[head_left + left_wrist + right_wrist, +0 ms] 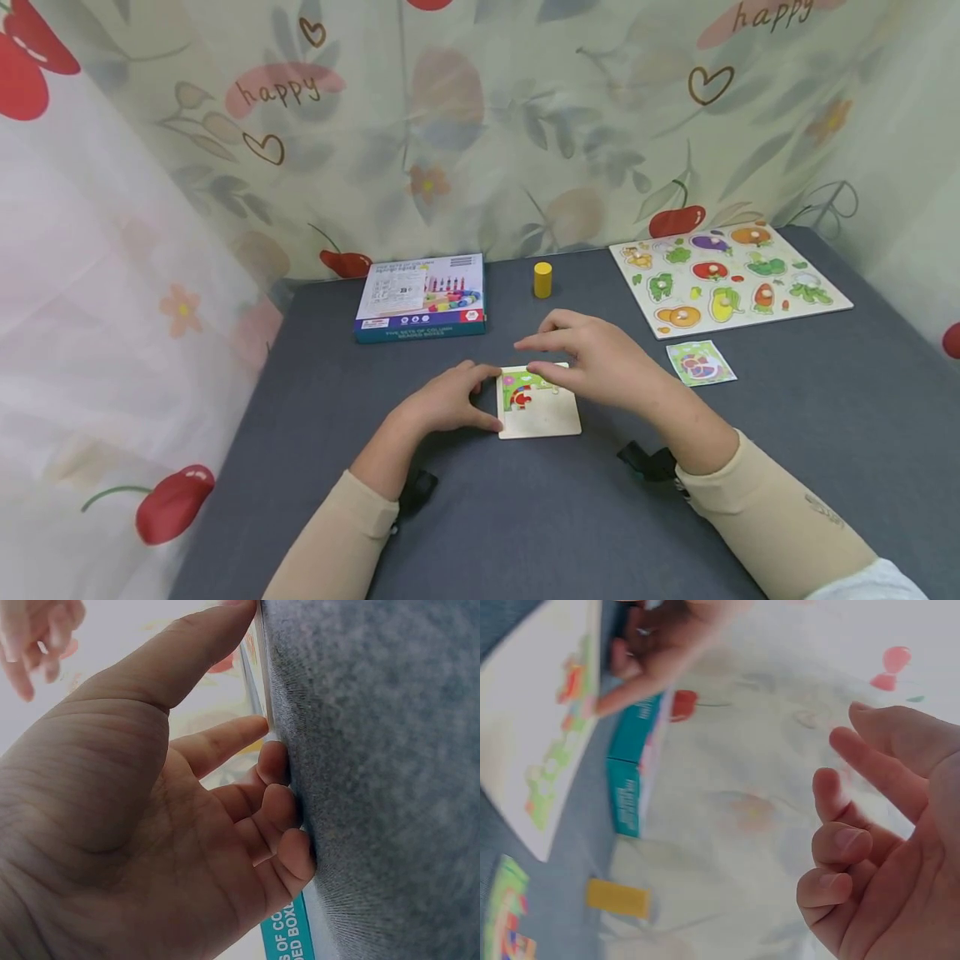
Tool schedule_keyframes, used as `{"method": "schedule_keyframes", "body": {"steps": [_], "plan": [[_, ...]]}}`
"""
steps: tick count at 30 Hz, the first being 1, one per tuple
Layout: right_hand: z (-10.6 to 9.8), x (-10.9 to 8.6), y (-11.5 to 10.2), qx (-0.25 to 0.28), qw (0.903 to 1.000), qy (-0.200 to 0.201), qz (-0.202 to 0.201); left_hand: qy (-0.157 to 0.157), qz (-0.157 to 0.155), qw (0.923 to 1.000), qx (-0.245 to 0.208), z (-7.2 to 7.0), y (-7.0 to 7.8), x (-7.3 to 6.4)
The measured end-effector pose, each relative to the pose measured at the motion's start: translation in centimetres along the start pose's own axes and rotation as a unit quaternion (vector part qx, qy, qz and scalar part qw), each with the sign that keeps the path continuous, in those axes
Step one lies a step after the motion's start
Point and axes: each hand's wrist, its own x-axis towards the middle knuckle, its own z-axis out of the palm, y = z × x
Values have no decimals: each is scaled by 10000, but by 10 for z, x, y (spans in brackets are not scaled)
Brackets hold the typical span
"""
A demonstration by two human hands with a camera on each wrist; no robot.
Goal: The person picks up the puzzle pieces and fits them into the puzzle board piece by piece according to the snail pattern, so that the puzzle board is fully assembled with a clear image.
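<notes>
A small wooden puzzle board (538, 421) lies on the grey table in the head view. Green, pink and red jigsaw pieces (521, 393) fill its upper left part, and the lower part is bare wood. My left hand (447, 400) touches the board's left edge with spread thumb and index finger. In the left wrist view its other fingers bend against the tablecloth. Over the board's upper right hovers my right hand (592, 358), thumb and fingers apart. The right wrist view shows this hand (889, 832) with nothing between its fingers.
A picture card (701, 363) lies to the right of the board. Behind it rests a large vegetable peg puzzle (738, 279). A yellow cylinder (542, 280) stands at the back, and a flat boxed set (420, 300) lies at the back left. Printed curtains enclose the table.
</notes>
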Motion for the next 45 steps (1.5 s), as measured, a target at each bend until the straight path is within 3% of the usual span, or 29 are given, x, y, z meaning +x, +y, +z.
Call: {"method": "schedule_keyframes", "body": {"steps": [15,30,38,45], "plan": [[-44,-16,-6,426,9943,929,-302,49,56,10000,6,3,-2,-1],[-63,-23,16,422,9930,1065,284,68,89,9999,7,4,-2,-1],[-69,-25,37,427,9911,908,871,53,72,10000,21,4,-1,-1],[-67,-23,56,498,9838,613,1610,93,100,9999,-5,4,-2,-1]]}}
